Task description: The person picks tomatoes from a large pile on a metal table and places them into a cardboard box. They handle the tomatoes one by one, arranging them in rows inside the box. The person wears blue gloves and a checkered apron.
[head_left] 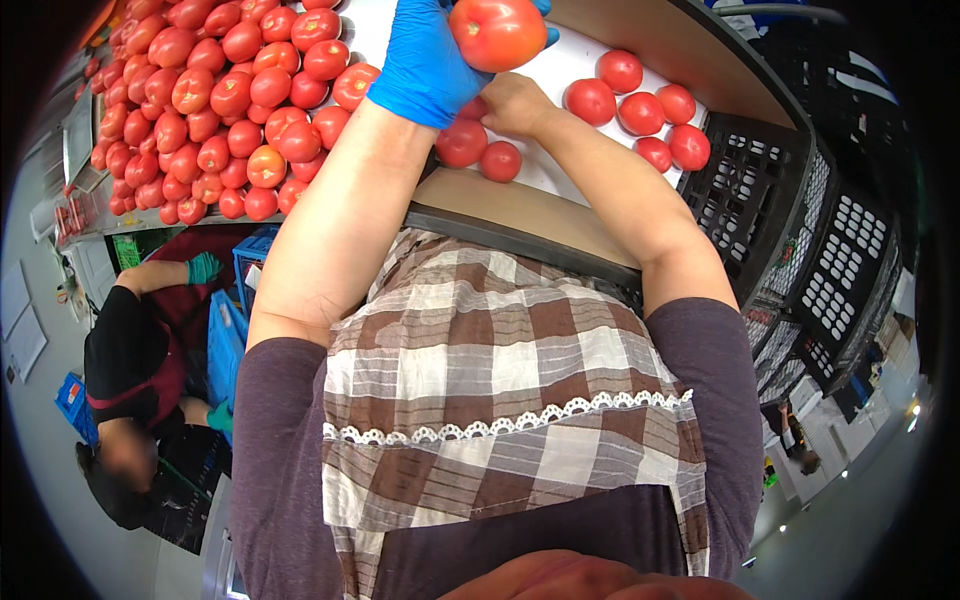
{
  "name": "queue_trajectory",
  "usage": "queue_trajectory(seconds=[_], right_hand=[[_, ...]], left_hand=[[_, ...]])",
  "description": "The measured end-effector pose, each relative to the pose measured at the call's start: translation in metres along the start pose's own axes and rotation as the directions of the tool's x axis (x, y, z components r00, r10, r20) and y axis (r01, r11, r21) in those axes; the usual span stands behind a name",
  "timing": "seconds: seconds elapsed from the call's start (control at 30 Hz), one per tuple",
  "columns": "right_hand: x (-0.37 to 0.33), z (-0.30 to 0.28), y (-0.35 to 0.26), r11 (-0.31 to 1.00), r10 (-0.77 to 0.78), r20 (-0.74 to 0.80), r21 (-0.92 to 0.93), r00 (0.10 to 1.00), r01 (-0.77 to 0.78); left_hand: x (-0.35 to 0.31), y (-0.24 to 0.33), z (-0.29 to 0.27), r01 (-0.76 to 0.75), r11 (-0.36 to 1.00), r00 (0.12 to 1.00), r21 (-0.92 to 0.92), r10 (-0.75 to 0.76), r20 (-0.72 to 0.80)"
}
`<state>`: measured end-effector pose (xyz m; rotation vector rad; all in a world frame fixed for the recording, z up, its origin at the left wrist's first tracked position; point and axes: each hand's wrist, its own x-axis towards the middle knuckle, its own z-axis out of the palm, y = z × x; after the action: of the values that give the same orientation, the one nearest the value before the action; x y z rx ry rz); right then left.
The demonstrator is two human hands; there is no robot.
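My left hand (420, 65), in a blue glove, holds up a large red tomato (500, 32) with a pale orange patch. My bare right hand (515, 107) reaches in below it, fingers curled against another tomato (473, 108), which is partly hidden behind the held one. Just beside the right fingers, two tomatoes (461, 143) lie on the white-lined bottom of a box (560, 195) with brown walls. Several more tomatoes (640, 113) are grouped at the box's right end. To the left of my left arm spreads a large pile of tomatoes (230, 95).
Black perforated crates (740, 185) stand at the right, beside the box. At the lower left, a co-worker in dark clothes (130, 350) and green gloves is next to blue crates (225, 345). The box's near edge (520, 240) runs in front of my checked apron.
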<state>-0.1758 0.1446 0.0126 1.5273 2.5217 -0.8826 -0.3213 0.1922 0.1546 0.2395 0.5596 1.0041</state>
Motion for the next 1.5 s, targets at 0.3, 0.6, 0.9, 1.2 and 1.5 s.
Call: queue_trajectory(seconds=[0.3, 0.6, 0.9, 1.2, 1.5], right_hand=[[-0.072, -0.055, 0.03, 0.379, 0.196, -0.1, 0.925, 0.975, 0.018], [-0.109, -0.081, 0.032, -0.161, -0.041, -0.053, 0.986, 0.998, 0.045], [-0.104, -0.079, 0.036, -0.304, -0.005, 0.009, 0.953, 1.0, -0.01], [-0.055, -0.046, 0.045, 0.985, 0.07, -0.573, -0.09, 0.817, -0.148], [-0.026, 0.047, -0.039, 0.998, -0.07, -0.003, -0.004, 0.998, 0.07]], left_hand=[[0.003, -0.004, 0.0, -0.026, 1.0, 0.999, 0.006, 0.026, 0.041], [0.005, -0.01, -0.002, 0.083, 0.993, 0.989, 0.079, -0.072, -0.133], [0.006, -0.012, -0.004, 0.07, 0.99, 0.992, 0.126, -0.055, -0.116], [0.011, -0.009, -0.009, 0.022, 0.996, 1.0, 0.088, -0.021, -0.021], [0.01, -0.011, -0.004, -0.038, 0.99, 0.998, 0.136, 0.046, -0.051]])
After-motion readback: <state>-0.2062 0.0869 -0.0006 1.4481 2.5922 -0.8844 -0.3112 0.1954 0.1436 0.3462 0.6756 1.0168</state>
